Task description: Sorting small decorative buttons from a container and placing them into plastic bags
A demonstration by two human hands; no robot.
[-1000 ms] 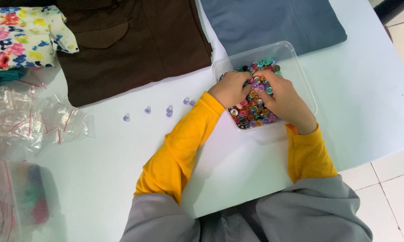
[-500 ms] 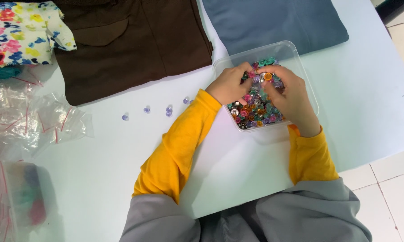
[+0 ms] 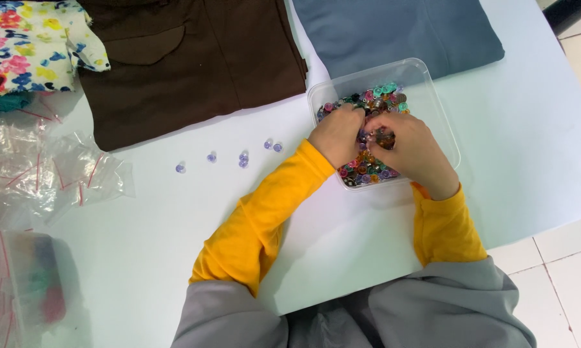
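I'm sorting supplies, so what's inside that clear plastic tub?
The clear tub holds mixed coloured beads. The left hand and right hand cover its middle.

Single head view, steeply downward, fairly near, over white table (image 3: pixel 174 258)

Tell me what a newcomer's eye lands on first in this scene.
First, the clear plastic tray heaped with small multicoloured beads, right of centre on the white table, with the left hand and right hand both dug into it. Next, the row of pale purple beads loose on the table to its left, below the folded brown cloth.
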